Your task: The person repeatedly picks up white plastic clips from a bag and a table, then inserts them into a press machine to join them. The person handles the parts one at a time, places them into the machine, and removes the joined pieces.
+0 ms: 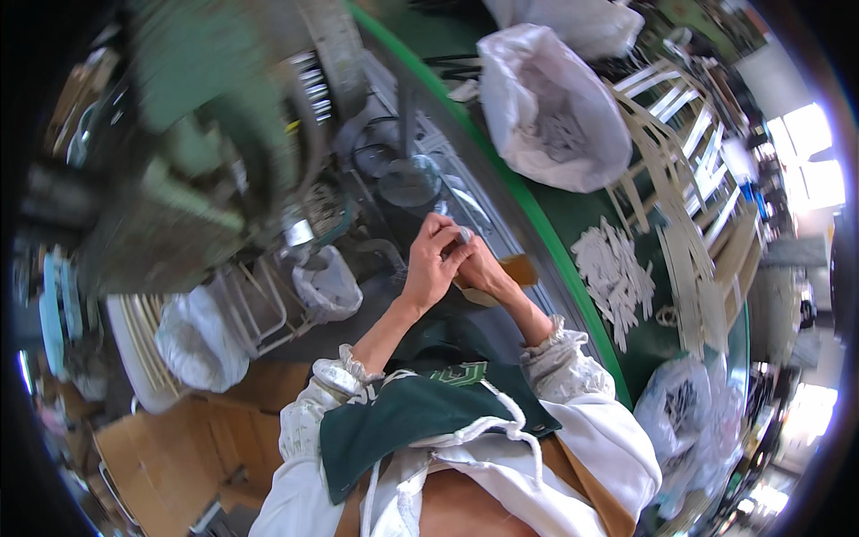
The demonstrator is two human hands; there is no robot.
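My left hand [431, 267] and my right hand [480, 267] meet in front of my body, their fingers bent and overlapping. A small pale grey piece [463, 235] shows at the fingertips where they come together; its kind is too small to tell. My left thumb and fingers close in a pinch next to it. The fingers of my right hand are curled and partly hidden behind the left. A brownish-yellow box-like thing [517, 269] lies just beyond my right wrist.
A large green machine [201, 80] stands at left. At right, a green-edged table [546, 215] carries a white sack [510, 116], a pile of white strips [613, 277] and clear bags [676, 412]. A white bag [327, 285] and cardboard box [157, 456] are lower left.
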